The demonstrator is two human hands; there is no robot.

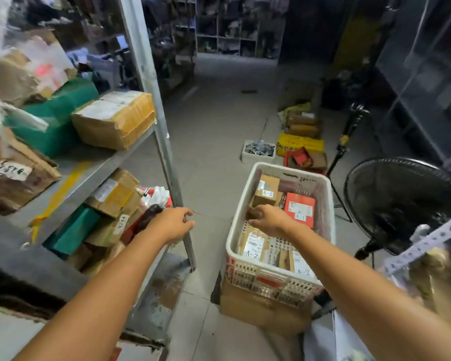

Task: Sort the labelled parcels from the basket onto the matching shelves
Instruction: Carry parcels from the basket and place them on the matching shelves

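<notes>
View from above of a person's two bare arms reaching forward in a dim storeroom aisle; a white slotted plastic basket [292, 171] sits on the right atop a plain cardboard carton [258, 311], and a grey metal shelving unit [97, 165] crowded with parcels stands on the left. The right hand [270, 220] is inside the basket, against its left wall; its fingers [255, 213] bend downward over something small and brown, though whether they pinch it cannot be told. The labelled parcels lie all round that hand: a small brown cardboard box marked A-2 [267, 190] just beyond the fingertips; a red square box marked A-1 [300, 208] just to the right; a flat brown parcel marked A-2 [253, 246] on the near side, under the wrist, its long axis running near to far. The left hand [173, 224] is well apart from the basket, at the shelving's upright post [151, 82], fingers curled; whether it holds the post is unclear. The right hand is plainly the nearer one for the pick.
</notes>
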